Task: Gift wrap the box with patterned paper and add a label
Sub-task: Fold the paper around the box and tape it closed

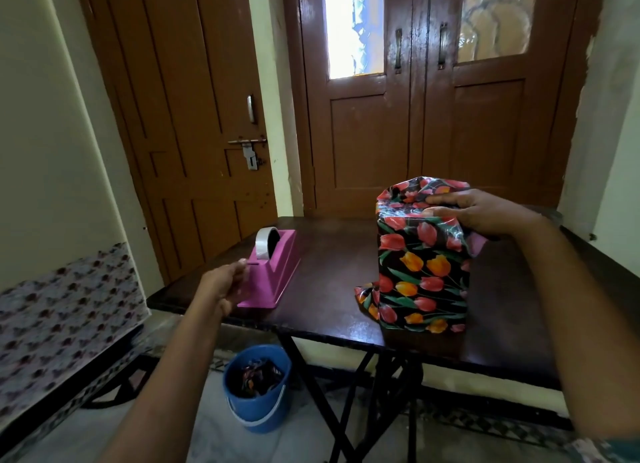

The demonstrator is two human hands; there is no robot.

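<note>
A box stands upright on the dark table, covered in black glossy paper printed with red and orange tulips. My right hand presses the folded paper down on the box's top. A loose flap sticks out at the box's lower left. A pink tape dispenser with a roll of clear tape sits to the left. My left hand is at the dispenser's near end, thumb and finger pinched at the cutter; the tape itself is too thin to make out.
A blue bucket with paper scraps stands on the floor under the table's near edge. A bench with a patterned cover is at the left. Brown doors close off the space behind the table.
</note>
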